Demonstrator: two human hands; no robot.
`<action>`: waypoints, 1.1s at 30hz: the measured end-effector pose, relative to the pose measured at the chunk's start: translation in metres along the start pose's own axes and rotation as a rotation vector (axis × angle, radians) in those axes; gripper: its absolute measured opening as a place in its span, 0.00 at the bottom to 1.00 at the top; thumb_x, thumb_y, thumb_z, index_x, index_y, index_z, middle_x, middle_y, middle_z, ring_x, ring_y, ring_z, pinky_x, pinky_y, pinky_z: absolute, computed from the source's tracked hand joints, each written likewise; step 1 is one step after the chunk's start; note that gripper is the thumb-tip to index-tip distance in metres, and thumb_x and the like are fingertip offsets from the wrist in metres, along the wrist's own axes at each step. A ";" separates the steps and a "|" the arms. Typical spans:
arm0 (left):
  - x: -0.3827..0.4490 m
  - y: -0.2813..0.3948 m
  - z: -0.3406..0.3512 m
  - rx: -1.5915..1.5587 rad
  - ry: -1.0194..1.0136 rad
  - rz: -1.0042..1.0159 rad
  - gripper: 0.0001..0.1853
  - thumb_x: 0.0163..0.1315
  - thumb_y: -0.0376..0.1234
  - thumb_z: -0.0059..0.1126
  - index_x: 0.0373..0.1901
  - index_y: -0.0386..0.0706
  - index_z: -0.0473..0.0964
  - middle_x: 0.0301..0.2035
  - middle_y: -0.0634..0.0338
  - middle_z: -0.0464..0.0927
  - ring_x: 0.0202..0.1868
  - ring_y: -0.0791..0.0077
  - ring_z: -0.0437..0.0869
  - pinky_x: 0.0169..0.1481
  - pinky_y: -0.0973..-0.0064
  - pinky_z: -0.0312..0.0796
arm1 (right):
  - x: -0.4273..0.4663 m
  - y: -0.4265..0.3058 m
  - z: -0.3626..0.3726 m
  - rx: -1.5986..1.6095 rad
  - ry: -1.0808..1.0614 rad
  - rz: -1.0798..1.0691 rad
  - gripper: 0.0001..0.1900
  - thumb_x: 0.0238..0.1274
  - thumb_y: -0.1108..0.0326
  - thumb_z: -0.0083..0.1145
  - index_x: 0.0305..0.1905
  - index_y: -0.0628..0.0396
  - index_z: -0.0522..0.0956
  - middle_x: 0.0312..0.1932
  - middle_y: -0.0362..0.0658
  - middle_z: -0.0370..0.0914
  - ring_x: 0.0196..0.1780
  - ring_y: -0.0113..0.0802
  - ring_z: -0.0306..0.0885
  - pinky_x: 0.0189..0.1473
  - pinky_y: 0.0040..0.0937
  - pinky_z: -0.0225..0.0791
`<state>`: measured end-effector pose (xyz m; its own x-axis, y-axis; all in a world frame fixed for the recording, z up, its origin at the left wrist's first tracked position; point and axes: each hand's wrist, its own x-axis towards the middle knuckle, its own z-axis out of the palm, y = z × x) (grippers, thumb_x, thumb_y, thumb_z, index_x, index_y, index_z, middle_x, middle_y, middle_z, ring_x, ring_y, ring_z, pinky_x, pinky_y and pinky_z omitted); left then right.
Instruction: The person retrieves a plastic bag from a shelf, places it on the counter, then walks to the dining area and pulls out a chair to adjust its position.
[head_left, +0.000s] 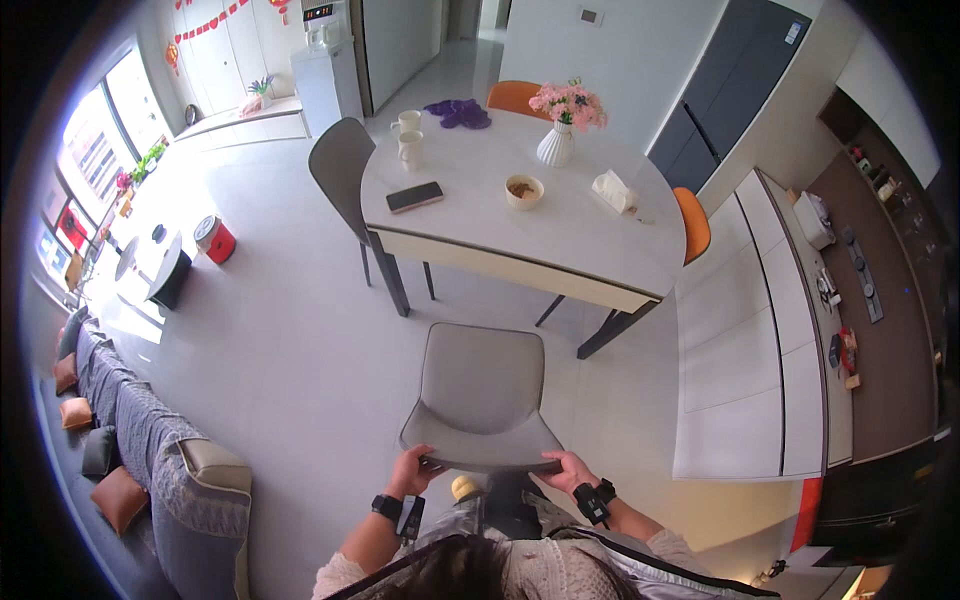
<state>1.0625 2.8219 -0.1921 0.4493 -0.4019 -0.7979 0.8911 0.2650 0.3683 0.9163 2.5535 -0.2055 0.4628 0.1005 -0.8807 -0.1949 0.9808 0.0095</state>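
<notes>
A grey upholstered dining chair (484, 379) stands in front of me, its seat towards the table. My left hand (411, 469) grips the left end of its backrest's top edge, and my right hand (568, 471) grips the right end. Beyond it is a white-topped dining table (517, 236). On that lie a phone (415, 197), two cream mugs (410, 148), a bowl with brown food in it (523, 193), a white vase with pink flowers (556, 144), a tissue pack (614, 191) and a purple cloth (459, 114).
Another grey chair (341, 165) stands at the table's left, with orange chairs (691, 225) at its right and far sides. A grey sofa (199, 517) is at lower left, a red bucket (215, 240) farther off. White cabinets (731, 375) line the right.
</notes>
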 end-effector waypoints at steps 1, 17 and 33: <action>0.000 0.001 0.002 0.000 0.009 0.007 0.10 0.56 0.31 0.43 0.35 0.33 0.64 0.38 0.49 0.68 0.42 0.58 0.72 0.52 0.59 0.68 | 0.000 -0.002 0.005 -0.029 -0.034 -0.015 0.13 0.50 0.76 0.48 0.42 0.68 0.66 0.45 0.55 0.67 0.50 0.48 0.65 0.56 0.43 0.58; 0.033 0.042 0.066 -0.015 0.004 0.058 0.15 0.57 0.32 0.42 0.40 0.29 0.63 0.41 0.45 0.68 0.45 0.54 0.72 0.52 0.58 0.68 | 0.026 -0.086 0.049 -0.064 -0.169 0.028 0.13 0.49 0.78 0.48 0.42 0.69 0.67 0.44 0.54 0.68 0.49 0.46 0.66 0.58 0.40 0.58; 0.089 0.129 0.110 0.161 -0.107 0.011 0.16 0.58 0.33 0.41 0.42 0.29 0.63 0.43 0.45 0.68 0.47 0.56 0.72 0.57 0.62 0.65 | 0.052 -0.119 0.108 0.085 -0.083 -0.055 0.11 0.48 0.80 0.48 0.40 0.71 0.66 0.43 0.54 0.68 0.48 0.46 0.66 0.57 0.40 0.59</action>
<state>1.2245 2.7238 -0.1632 0.4557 -0.4933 -0.7409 0.8808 0.1296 0.4555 1.0568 2.4604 -0.2011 0.5412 0.0558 -0.8391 -0.0947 0.9955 0.0052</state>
